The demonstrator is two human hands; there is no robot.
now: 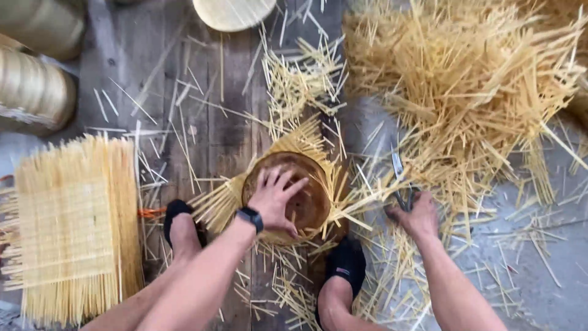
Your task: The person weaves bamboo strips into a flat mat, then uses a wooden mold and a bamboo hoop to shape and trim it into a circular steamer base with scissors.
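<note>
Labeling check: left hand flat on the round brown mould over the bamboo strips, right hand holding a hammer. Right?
Not quite. The head view shows the right hand holding scissors, not a hammer. The rest stands: the left hand lies flat on the round brown mould over the bamboo strips.
</note>
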